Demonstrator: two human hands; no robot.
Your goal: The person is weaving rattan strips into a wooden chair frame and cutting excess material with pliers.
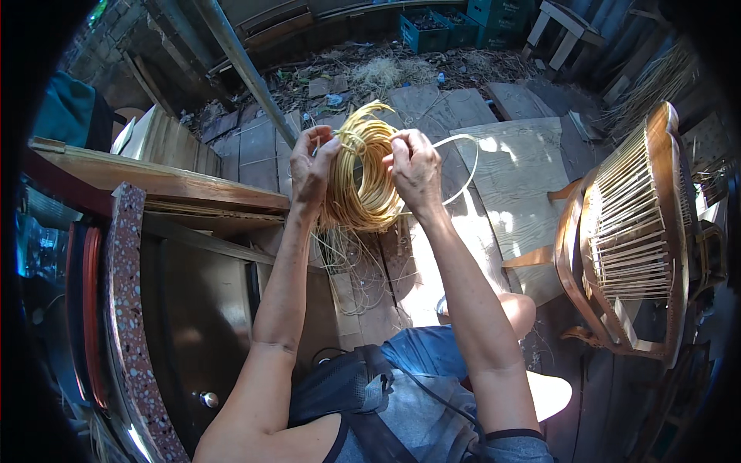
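A thick coil of yellow rattan cane (pixel 363 204) hangs in front of me, held up between both hands. My left hand (pixel 311 171) is closed on its upper left side, with thumb and fingers pinching the bundle near a tied spot. On the opposite side, my right hand (pixel 415 171) has its fingers curled and pressed together at the coil's right edge. Which strands it grips is hidden behind the fingers. One pale loose strand (pixel 472 170) loops out to the right past that hand. Thin ends dangle beneath the coil.
To the right stands a wooden chair frame (pixel 567 258) strung with rows of cane. A dark cabinet (pixel 201 309) and a speckled stone slab edge (pixel 127 309) are close on my left. Green crates (pixel 424 35) and a small wooden stool (pixel 567 31) sit at the back.
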